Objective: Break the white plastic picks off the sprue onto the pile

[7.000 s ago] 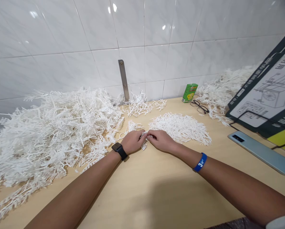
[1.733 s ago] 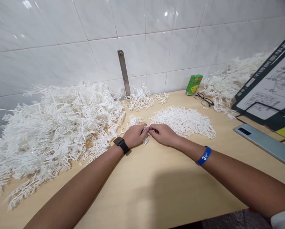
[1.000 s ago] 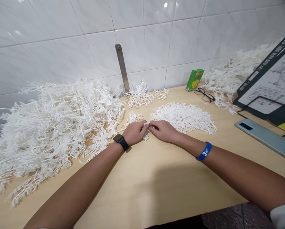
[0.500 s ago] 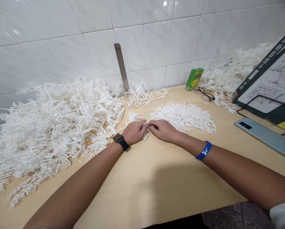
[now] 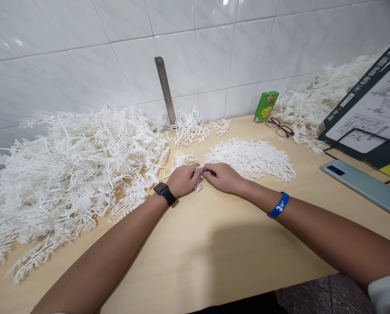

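Near the middle of the table, my left hand (image 5: 183, 179) is closed on a small white branched piece (image 5: 199, 186), which hangs below its fingertips. My right hand (image 5: 223, 178) meets it fingertip to fingertip, pinched on the same white piece. A large tangled heap of white branched pieces (image 5: 73, 170) lies to the left. Behind my right hand spreads a flat pile of small white pieces (image 5: 252, 158). A small cluster (image 5: 183, 159) lies just behind my left hand, and a looser bunch (image 5: 190, 128) sits by the wall.
On the right are a green box (image 5: 266, 106), black glasses (image 5: 279, 127), a pale blue phone (image 5: 361, 187) and a leaning dark carton (image 5: 361, 117). More white pieces (image 5: 325, 91) lie behind them. A metal strip (image 5: 165, 89) stands against the tiled wall (image 5: 175, 52).
The view has shifted very slightly. Both hands stay together on the white piece, with no clear movement of anything else.
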A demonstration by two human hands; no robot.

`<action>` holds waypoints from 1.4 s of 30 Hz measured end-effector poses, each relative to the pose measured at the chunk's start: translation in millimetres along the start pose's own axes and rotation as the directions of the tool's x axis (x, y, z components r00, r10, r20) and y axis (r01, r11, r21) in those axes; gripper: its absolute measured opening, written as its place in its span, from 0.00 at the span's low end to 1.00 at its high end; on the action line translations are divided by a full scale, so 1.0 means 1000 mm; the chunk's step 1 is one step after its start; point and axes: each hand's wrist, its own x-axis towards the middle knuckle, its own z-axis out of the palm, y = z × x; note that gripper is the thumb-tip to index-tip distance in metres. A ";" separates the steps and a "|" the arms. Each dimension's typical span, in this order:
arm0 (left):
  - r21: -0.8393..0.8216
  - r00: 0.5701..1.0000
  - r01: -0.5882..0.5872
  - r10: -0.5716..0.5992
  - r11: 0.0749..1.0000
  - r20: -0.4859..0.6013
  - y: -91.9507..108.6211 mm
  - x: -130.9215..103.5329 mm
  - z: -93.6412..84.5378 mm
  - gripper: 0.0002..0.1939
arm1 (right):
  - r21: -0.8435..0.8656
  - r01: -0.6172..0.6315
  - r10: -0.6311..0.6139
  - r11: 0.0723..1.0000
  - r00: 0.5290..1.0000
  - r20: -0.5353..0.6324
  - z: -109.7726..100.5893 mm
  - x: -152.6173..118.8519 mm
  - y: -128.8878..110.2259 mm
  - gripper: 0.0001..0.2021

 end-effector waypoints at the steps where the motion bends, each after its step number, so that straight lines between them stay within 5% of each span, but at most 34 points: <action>1: -0.002 1.000 0.000 0.000 1.000 0.000 0.000 0.000 0.000 0.18 | 0.000 -0.002 0.002 1.000 1.000 0.001 0.000 0.000 0.000 0.10; 42: 0.004 1.000 -0.004 0.003 1.000 0.004 0.001 0.000 -0.001 0.17 | -0.008 0.004 -0.004 1.000 1.000 -0.006 0.000 0.000 0.000 0.11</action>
